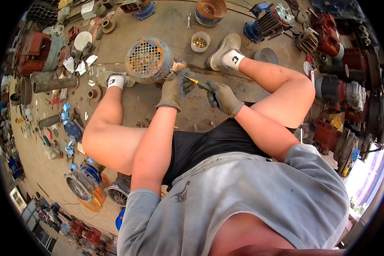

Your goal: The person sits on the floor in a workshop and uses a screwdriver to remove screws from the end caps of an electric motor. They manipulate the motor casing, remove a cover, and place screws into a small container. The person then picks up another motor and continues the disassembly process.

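Observation:
A weathered motor [149,59] with a rusty grid cover and flaking blue paint stands on the floor between my feet. At its right side is a small copper-coloured part [177,66]. My left hand [173,91], in a grey-brown work glove, is closed right beside that part; what its fingers hold is hidden. My right hand [225,99], gloved likewise, is wrapped round a screwdriver [203,85] with a yellow and dark handle. The screwdriver points left, its front end close to my left fingers.
A pale cup of brass-coloured small parts [200,42] stands beyond my hands, near a wrench [188,21] and a rusty round housing [211,12]. A blue motor [269,23] lies at the far right. Red motors [36,53] and loose parts crowd both sides.

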A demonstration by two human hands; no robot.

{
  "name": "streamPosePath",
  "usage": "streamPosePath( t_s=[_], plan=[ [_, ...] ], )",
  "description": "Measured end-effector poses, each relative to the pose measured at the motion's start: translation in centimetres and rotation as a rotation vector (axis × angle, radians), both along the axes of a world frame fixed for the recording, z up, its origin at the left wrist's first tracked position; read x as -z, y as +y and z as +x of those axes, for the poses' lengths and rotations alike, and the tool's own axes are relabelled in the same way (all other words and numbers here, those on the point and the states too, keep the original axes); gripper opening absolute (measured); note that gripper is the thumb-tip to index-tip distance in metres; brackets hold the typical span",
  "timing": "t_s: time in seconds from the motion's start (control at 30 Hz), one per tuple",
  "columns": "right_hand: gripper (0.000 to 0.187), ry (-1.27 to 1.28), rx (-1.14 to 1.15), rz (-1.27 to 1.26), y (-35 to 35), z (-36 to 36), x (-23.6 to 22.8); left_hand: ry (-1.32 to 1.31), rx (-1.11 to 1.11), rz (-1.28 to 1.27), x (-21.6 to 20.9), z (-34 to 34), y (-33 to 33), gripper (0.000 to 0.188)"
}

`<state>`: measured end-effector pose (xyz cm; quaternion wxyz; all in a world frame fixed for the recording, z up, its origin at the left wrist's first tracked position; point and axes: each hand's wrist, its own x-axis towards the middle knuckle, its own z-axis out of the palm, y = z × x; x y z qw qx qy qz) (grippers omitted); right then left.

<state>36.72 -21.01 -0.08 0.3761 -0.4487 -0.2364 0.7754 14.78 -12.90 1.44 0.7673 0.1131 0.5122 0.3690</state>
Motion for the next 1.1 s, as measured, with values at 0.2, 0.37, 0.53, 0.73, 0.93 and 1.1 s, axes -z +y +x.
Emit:
streamPosePath(
  t_s=[0.2,0.37,0.53,0.73,0.93,1.1],
  plan=[
    [0.044,-0.847,-0.011,0.566,0.7,-1.7,-0.5,0.009,-0.018,0.003,0.3,0.1,-0.1,0.03],
    [0.038,-0.639,-0.102,0.096,0.6,-1.6,-2.8,0.06,0.036,0.055,1.2,-0.4,0.0,0.03],
    [0.04,-1.23,-0.18,0.681,1.0,-2.6,-3.3,0.044,-0.005,0.04,0.6,0.0,-0.1,0.029],
    [0.041,-0.576,-0.233,0.117,2.3,-1.5,-3.9,0.063,-0.016,0.031,0.1,-0.3,0.0,0.028],
    [0.044,-0.905,-0.149,0.51,1.5,-1.9,-2.1,0.124,-0.07,0.035,0.4,0.5,-0.3,0.027],
    [0.047,-0.997,-0.16,0.574,1.8,-2.2,-1.4,0.124,-0.058,0.017,0.3,0.5,-0.3,0.028]
  ],
)
